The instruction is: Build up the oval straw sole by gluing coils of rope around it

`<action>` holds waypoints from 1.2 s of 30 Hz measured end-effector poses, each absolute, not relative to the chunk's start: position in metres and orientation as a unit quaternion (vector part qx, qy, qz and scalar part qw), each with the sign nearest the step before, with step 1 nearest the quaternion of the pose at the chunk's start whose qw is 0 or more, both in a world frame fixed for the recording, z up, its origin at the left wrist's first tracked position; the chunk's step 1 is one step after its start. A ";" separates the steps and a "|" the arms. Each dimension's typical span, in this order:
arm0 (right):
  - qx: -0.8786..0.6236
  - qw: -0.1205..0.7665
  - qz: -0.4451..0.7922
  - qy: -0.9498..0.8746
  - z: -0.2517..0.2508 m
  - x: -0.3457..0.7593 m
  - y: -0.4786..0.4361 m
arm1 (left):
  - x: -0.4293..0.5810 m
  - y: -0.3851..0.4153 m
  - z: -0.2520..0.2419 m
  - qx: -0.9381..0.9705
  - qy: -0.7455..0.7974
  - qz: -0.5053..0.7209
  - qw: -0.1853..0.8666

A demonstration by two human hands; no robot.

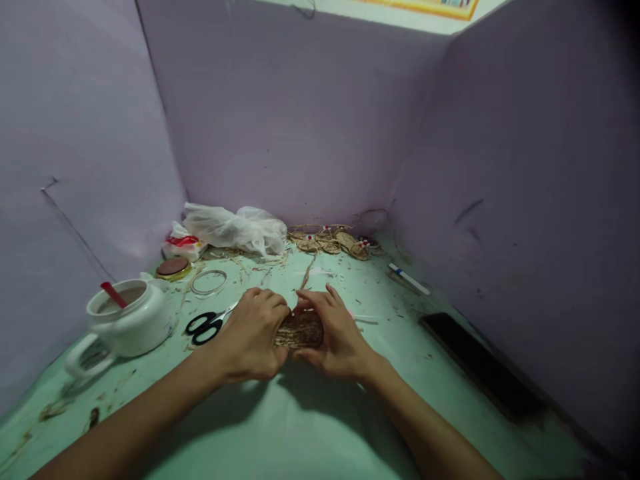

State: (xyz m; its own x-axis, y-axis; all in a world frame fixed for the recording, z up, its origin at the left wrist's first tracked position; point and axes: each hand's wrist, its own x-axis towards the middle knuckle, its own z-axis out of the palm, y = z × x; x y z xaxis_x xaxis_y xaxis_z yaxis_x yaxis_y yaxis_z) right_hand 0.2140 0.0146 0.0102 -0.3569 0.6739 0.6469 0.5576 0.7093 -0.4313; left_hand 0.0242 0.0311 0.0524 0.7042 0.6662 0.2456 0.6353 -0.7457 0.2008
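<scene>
Lying crosswise right of the scissors [207,325], the straw piece [301,330] has the left hand [250,337] and the right hand [336,339] closed on its ends.

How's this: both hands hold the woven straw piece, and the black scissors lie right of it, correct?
No. The head view shows the left hand and right hand holding the woven straw piece, but the black scissors lie left of it.

1. White pot [131,325] with red spoon [113,294], at the table's [310,427] left edge.
2. Scissors [206,325] just right of the pot.
3. Plastic bag [235,229], far edge.
4. Straw coils [333,241] beside the bag.
5. Pen [409,279], dark slab [480,365], right edge.
</scene>
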 end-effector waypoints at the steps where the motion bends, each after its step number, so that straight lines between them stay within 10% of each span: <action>1: -0.372 0.432 0.072 -0.819 0.012 0.216 0.013 | 0.019 0.028 0.048 0.920 0.360 0.145 0.050; 7: -0.407 0.516 0.078 -0.750 0.021 0.234 -0.001 | -0.006 0.006 0.019 0.921 0.365 0.108 0.081; 16: -0.436 0.327 0.116 -0.830 0.004 0.191 -0.040 | -0.008 0.001 0.015 0.896 0.394 0.078 0.190; 36: -0.503 0.355 -0.026 -0.787 -0.032 0.145 -0.063 | -0.008 0.006 -0.002 0.897 0.380 0.127 0.188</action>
State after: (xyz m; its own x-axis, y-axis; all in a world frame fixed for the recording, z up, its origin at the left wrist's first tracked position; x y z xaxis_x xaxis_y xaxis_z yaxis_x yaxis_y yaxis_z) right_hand 0.1449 -0.0626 -0.0316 -0.2415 0.7740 0.5853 0.8109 0.4923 -0.3165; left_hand -0.0077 0.0063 -0.0024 0.6797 0.7286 0.0848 0.6330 -0.6410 0.4342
